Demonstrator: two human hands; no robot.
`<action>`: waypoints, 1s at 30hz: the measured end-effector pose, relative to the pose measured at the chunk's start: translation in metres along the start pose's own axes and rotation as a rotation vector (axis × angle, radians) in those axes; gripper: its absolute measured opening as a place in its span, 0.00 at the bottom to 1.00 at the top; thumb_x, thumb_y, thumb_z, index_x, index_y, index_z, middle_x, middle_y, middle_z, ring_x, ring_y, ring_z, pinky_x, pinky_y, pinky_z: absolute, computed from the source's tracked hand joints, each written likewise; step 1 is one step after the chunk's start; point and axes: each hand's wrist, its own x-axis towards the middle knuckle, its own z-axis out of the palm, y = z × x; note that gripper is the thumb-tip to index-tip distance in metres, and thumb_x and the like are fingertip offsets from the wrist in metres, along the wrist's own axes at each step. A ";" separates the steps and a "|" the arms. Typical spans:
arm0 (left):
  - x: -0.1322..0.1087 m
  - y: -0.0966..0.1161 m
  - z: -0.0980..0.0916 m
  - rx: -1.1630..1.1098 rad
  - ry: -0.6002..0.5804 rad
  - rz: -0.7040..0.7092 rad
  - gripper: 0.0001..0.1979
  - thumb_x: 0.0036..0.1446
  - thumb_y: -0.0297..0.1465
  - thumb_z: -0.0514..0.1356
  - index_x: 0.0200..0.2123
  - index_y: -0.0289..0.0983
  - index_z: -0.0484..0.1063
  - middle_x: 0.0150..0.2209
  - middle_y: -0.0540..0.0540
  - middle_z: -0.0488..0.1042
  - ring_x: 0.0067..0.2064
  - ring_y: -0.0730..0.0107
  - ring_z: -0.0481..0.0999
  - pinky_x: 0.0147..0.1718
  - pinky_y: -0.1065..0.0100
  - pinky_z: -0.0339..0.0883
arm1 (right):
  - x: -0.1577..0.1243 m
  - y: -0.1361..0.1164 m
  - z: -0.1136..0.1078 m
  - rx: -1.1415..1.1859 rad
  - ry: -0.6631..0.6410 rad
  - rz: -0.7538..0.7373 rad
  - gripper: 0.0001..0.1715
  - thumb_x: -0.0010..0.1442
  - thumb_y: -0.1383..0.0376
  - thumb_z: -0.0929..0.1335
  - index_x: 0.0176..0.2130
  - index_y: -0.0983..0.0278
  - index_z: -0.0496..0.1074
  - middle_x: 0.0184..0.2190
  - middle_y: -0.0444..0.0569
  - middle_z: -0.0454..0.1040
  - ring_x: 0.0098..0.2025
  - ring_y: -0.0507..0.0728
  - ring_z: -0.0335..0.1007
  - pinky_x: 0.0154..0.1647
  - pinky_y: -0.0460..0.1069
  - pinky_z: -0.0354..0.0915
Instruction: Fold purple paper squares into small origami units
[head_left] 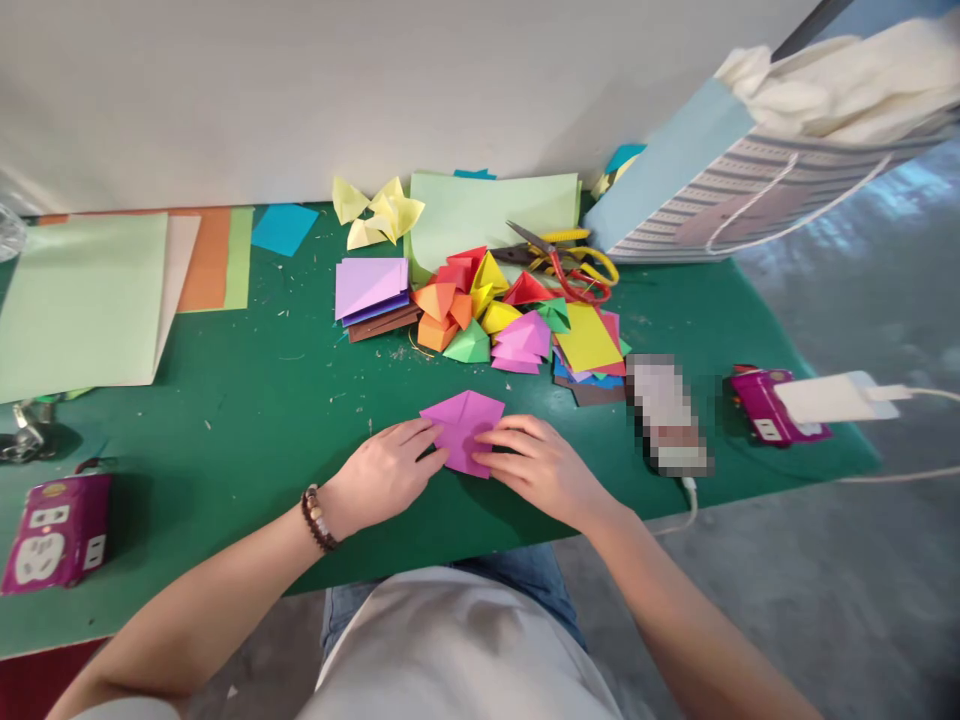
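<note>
A magenta sheet of paper [466, 425], creased and partly folded, lies on the green table between my hands. My left hand [390, 468], below a beaded bracelet at the wrist, has its fingers closed on the paper's left edge. My right hand [544, 465] has its fingertips on the paper's right side, thumb partly hidden. Just behind the paper is a heap of folded pieces, with pink [523, 338], green [468, 343], orange [442, 312] and yellow [489, 280] ones among them.
Purple squares [371, 288] and yellow-topped squares [590, 338] flank the heap. Scissors [559, 265] lie behind. A phone [670, 412] and a magenta box [769, 410] are at the right, another box [60, 530] at the left. A paper bag [750, 190] stands back right; large sheets [82, 300] lie left.
</note>
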 end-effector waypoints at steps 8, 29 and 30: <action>-0.001 0.005 -0.006 0.090 -0.053 0.008 0.13 0.65 0.26 0.52 0.50 0.34 0.70 0.55 0.40 0.70 0.60 0.58 0.67 0.56 0.58 0.66 | 0.020 0.001 0.000 0.122 0.033 0.156 0.07 0.62 0.60 0.68 0.33 0.58 0.76 0.34 0.46 0.79 0.40 0.59 0.69 0.45 0.58 0.65; 0.001 0.007 -0.008 0.088 -0.085 0.018 0.18 0.63 0.36 0.57 0.53 0.33 0.68 0.53 0.41 0.72 0.59 0.53 0.66 0.57 0.56 0.62 | 0.038 -0.019 0.005 -0.096 -0.057 0.383 0.08 0.59 0.66 0.68 0.28 0.62 0.70 0.28 0.47 0.75 0.36 0.58 0.66 0.36 0.52 0.56; 0.001 0.008 -0.008 0.082 -0.078 0.007 0.20 0.62 0.37 0.58 0.54 0.34 0.67 0.53 0.41 0.72 0.59 0.53 0.66 0.56 0.56 0.62 | 0.038 -0.019 0.005 -0.103 -0.062 0.380 0.08 0.60 0.66 0.68 0.28 0.62 0.70 0.29 0.47 0.75 0.37 0.58 0.66 0.37 0.52 0.55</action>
